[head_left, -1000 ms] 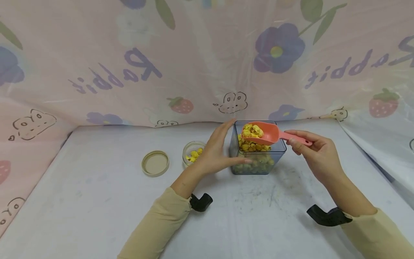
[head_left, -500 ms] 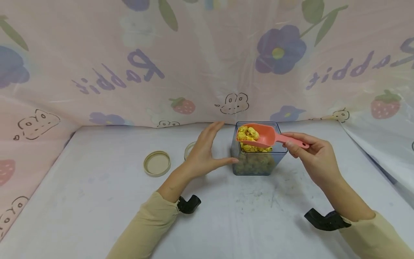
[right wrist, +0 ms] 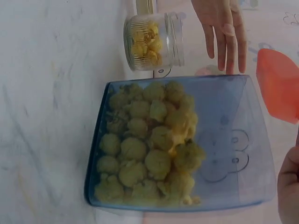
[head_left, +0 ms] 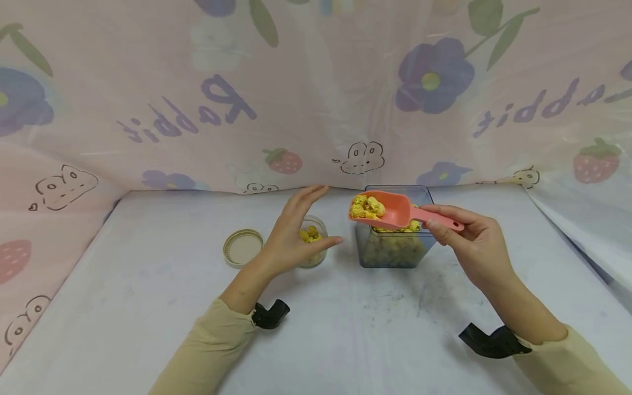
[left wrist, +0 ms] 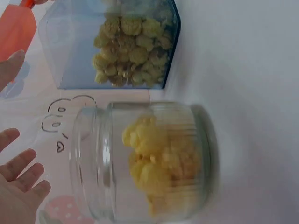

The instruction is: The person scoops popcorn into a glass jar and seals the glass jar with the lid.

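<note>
In my right hand [head_left: 481, 247] I grip the handle of a pink scoop [head_left: 397, 211], its bowl loaded with yellow popcorn [head_left: 366, 207]. The scoop hangs over the left part of a clear bluish square container [head_left: 392, 249], which is partly filled with popcorn [right wrist: 145, 144]. My left hand [head_left: 291, 236] is spread, thumb apart from the fingers, and holds nothing. It hovers near a glass jar [left wrist: 145, 163] with some popcorn in the bottom; in the head view the hand hides the jar's left side.
A round cream lid [head_left: 243, 248] lies left of the jar on the white tabletop [head_left: 148, 296]. Behind the table hangs a pink patterned curtain [head_left: 306, 109]. Black curved pieces [head_left: 270, 314] sit at both wrists.
My right hand has carried the loaded scoop left, towards the jar. My left hand has drawn back left from the square container, so the jar now shows between thumb and fingers.
</note>
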The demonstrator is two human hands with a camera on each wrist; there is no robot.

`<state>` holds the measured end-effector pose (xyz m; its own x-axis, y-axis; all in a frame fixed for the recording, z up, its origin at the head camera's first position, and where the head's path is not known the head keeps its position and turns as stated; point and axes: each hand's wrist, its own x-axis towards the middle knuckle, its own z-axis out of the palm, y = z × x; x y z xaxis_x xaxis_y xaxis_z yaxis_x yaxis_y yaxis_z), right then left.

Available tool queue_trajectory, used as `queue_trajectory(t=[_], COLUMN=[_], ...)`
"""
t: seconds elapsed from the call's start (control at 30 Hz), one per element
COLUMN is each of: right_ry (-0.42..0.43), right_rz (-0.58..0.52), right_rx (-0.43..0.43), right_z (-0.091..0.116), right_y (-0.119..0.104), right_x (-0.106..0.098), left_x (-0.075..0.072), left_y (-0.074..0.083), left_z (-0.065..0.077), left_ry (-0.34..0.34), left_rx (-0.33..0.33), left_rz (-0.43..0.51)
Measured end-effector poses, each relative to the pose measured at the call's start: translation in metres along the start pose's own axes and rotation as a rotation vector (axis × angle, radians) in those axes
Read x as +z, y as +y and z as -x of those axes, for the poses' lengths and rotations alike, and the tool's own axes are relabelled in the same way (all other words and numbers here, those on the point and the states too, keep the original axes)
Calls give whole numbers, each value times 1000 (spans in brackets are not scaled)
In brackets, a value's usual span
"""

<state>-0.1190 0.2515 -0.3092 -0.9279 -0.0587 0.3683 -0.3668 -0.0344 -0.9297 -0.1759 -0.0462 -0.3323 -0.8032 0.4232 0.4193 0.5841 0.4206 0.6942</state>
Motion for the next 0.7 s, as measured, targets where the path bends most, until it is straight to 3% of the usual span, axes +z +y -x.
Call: queue_trajectory(t=[0.27, 0.7], right_ry=[2, -16], right_rz=[9, 170], right_rx=[13, 58], right_z=[2, 11], right_y=[-2, -1], right_x=[12, 36], left_x=[-10, -24], left_y=[-11, -30], left_z=[10, 27], left_ry=[8, -3], left_rx=[-17, -55], left_rz=[6, 6])
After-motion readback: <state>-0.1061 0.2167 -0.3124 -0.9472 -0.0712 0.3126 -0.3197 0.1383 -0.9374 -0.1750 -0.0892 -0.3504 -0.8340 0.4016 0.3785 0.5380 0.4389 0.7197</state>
